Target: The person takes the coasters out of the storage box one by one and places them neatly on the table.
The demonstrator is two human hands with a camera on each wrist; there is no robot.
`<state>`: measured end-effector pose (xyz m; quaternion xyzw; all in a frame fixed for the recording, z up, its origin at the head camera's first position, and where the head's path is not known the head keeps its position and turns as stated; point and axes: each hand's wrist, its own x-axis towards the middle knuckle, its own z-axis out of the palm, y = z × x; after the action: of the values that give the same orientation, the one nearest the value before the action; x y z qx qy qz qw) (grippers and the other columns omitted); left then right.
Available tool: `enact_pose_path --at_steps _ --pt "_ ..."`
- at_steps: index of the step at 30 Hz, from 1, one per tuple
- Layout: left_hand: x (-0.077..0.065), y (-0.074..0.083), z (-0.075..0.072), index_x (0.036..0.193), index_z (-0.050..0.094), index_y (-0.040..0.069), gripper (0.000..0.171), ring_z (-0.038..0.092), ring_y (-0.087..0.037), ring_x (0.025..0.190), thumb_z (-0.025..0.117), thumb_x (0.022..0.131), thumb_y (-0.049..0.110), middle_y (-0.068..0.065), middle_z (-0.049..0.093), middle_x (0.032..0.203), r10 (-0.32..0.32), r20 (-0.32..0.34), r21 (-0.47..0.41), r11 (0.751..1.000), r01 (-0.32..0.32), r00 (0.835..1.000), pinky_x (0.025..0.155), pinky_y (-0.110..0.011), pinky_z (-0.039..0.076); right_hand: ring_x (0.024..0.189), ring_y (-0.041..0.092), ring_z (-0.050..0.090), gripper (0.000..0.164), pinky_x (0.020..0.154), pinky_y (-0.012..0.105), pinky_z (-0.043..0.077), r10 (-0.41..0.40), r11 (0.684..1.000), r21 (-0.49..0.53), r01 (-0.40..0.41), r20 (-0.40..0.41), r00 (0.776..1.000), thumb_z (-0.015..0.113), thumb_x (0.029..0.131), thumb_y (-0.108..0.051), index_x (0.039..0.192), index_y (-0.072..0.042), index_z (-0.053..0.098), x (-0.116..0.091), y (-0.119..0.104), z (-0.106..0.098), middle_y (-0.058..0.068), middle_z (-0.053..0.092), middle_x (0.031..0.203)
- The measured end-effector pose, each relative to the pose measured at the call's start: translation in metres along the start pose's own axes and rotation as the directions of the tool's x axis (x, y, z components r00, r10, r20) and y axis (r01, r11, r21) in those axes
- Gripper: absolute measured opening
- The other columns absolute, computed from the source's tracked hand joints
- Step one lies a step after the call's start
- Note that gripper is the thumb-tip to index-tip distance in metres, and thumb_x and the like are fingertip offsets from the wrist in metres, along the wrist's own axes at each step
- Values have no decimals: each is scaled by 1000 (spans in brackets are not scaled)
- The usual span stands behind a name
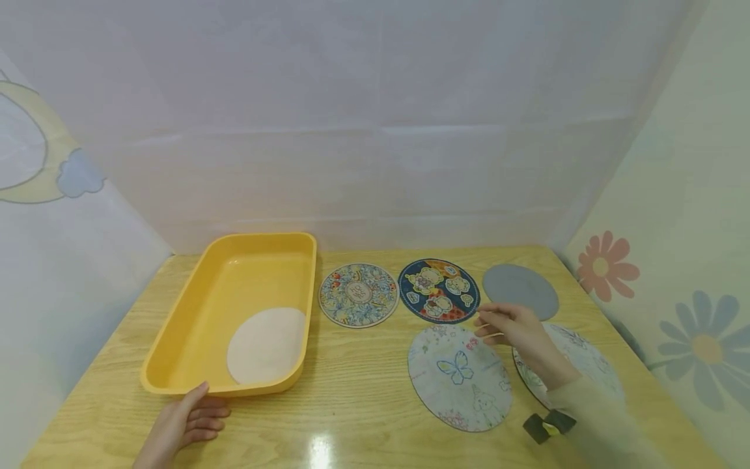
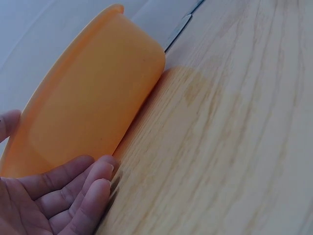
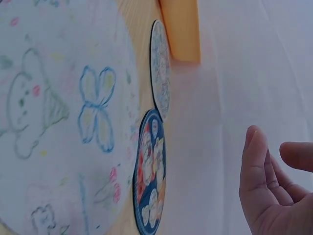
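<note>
On the left, the yellow plastic tray [image 1: 176,326] stands with a plain pale round mat [image 1: 266,345] lying in its near right part. My left hand [image 1: 187,423] grips the tray's near edge: the thumb is at the rim, and the fingers [image 2: 90,196] lie against the outer wall. Over the far right of the butterfly-printed white round mat [image 1: 457,384], my right hand [image 1: 521,335] hovers with nothing in it. Its thumb and fingers are apart in the right wrist view, loosely bent. A second white patterned mat [image 1: 592,361] is partly hidden behind that hand and sleeve.
Along the back of the wooden table [image 1: 351,391] lie a busy cartoon-print round mat [image 1: 359,295], a dark blue cartoon mat [image 1: 439,291] and a plain grey mat [image 1: 520,290]. A white sheet [image 1: 375,182] hangs behind, and a flower-printed one [image 1: 691,215] hangs at the right.
</note>
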<state>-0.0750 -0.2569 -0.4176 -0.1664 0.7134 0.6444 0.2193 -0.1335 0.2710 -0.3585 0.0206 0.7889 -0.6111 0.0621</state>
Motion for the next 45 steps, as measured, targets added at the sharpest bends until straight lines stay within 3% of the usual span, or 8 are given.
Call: enact_pose_path --at_steps 6,12,20,27,34,45 --pt "-1 0 -1 105 61 -10 67 65 -22 76 36 94 51 -9 68 87 3 -4 -2 1000 -3 1000 69 -34 54 76 16 65 48 68 30 55 13 1000 22 -14 27 1000 53 93 -22 123 14 44 6 -11 10 10 65 91" --pt "-2 1 1 105 61 -10 67 65 -21 76 37 94 51 -8 68 87 -3 -25 -1 1000 2 1000 68 -34 54 79 18 65 41 69 32 54 -16 1000 16 15 66 998 50 95 -20 122 11 46 13 -24 18 3 66 86" --pt "-3 0 2 106 60 -11 68 65 -21 77 36 94 52 -8 68 88 1 -22 12 1000 -1 1000 69 -34 54 77 20 65 43 69 34 55 -57 998 18 55 97 994 53 94 -23 119 11 48 20 -41 29 5 63 86" --pt "-2 -1 1 107 60 -10 68 65 -21 77 36 94 52 -8 68 88 1 -11 14 1000 -1 1000 69 -34 54 76 21 65 38 67 34 55 -82 996 36 78 131 988 53 94 -20 116 11 51 26 -53 40 15 63 92" --pt "-1 -1 3 105 61 -9 67 65 -22 76 38 93 53 -8 68 87 -9 -35 -2 1000 9 999 69 -34 54 77 19 65 39 69 34 54 -85 996 40 80 155 984 54 93 -22 117 9 52 31 -62 50 8 66 88" --pt "-2 -1 2 105 61 -9 68 64 -22 77 37 93 53 -8 68 87 -3 -27 2 1000 3 1000 69 -35 54 81 26 64 34 68 34 54 -83 996 44 77 161 983 55 92 -19 117 5 55 38 -82 65 15 63 95"
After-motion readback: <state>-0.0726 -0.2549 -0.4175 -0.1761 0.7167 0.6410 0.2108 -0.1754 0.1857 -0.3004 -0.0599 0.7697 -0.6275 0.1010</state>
